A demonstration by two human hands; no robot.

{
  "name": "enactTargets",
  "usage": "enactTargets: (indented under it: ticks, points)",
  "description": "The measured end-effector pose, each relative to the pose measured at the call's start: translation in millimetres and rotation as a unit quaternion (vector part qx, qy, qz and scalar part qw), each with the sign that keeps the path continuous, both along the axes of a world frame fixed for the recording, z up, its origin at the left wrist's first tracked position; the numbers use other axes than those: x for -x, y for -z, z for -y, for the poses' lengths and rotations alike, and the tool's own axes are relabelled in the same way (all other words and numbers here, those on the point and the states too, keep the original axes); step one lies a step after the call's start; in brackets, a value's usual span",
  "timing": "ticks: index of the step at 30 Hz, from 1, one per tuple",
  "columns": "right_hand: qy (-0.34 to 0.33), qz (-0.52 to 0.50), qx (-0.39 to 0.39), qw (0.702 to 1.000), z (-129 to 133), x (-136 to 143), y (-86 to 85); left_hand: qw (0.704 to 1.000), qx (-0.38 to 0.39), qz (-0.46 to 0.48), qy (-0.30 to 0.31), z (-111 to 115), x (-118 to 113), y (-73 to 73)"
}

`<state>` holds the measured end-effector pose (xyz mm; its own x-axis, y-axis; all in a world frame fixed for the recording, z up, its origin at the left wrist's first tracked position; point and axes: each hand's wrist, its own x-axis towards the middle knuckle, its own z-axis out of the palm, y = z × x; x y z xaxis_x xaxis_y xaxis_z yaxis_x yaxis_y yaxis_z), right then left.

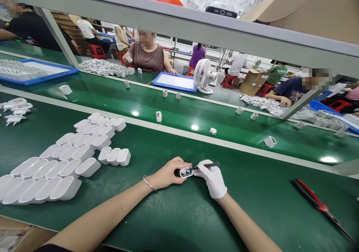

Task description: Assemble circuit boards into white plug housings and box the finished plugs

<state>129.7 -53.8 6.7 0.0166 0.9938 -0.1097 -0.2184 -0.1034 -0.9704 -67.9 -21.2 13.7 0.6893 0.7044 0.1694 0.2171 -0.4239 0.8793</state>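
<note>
My bare left hand [168, 173] is closed around a small white oval plastic housing [186, 172], its open end facing me and dark electronic parts showing inside. In a white glove, my right hand [211, 179] pinches dark tweezers [211, 165]. Their tips reach the housing's opening; whether they touch the parts inside is too small to tell. To the left of my hands stand rows of white oval housings [60, 169], with three more housings [114, 155] set apart beside them.
Red-handled long-nose pliers [316, 203] lie at the right. Beyond a pale strip, a green belt [179, 121] carries several spaced white pieces, among them a housing [159, 116]. White plug parts [17, 108] lie far left. Co-workers sit across, near a white fan [202, 74]. A shelf beam [179, 24] crosses above.
</note>
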Motion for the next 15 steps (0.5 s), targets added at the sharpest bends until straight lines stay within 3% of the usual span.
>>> enactTargets:
  ticks: [7,15]
  points:
    - [0.005,0.018,0.023,1.0,0,2,-4.7,1.0,-0.012,-0.011,0.014,2,0,-4.8]
    - [0.07,0.06,0.033,0.995,4,17,-12.9,1.0,-0.014,-0.011,-0.003,1,0,-7.2]
